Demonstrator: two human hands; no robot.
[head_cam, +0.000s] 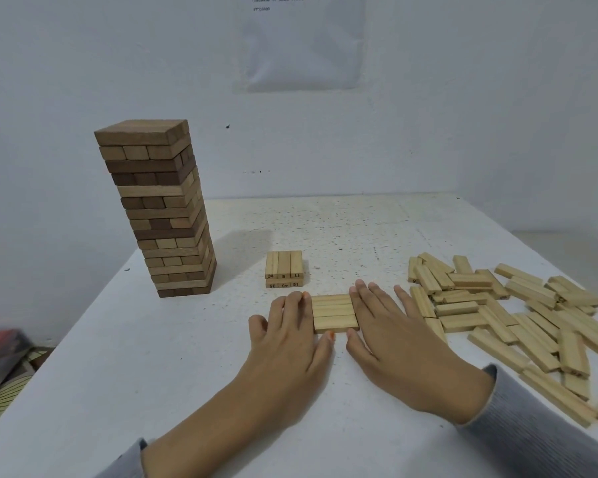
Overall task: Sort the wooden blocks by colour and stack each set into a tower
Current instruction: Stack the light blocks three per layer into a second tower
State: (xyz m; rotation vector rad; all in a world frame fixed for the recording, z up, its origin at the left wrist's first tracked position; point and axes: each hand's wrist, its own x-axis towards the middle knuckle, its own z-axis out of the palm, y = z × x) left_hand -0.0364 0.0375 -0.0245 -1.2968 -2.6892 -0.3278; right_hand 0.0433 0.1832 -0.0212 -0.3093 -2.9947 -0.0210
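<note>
My left hand (290, 336) and right hand (394, 339), fingers straight, pressed flat row of three pale grainy blocks (335, 313) between them on speckled white table (152, 374) (brown tower (159, 208) stood far left).

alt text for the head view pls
A left hand and right hand press against either end of a row of three pale blocks on a white table. Behind sits a short pale stack, with a tall brown tower at left and loose pale blocks at right.
</note>
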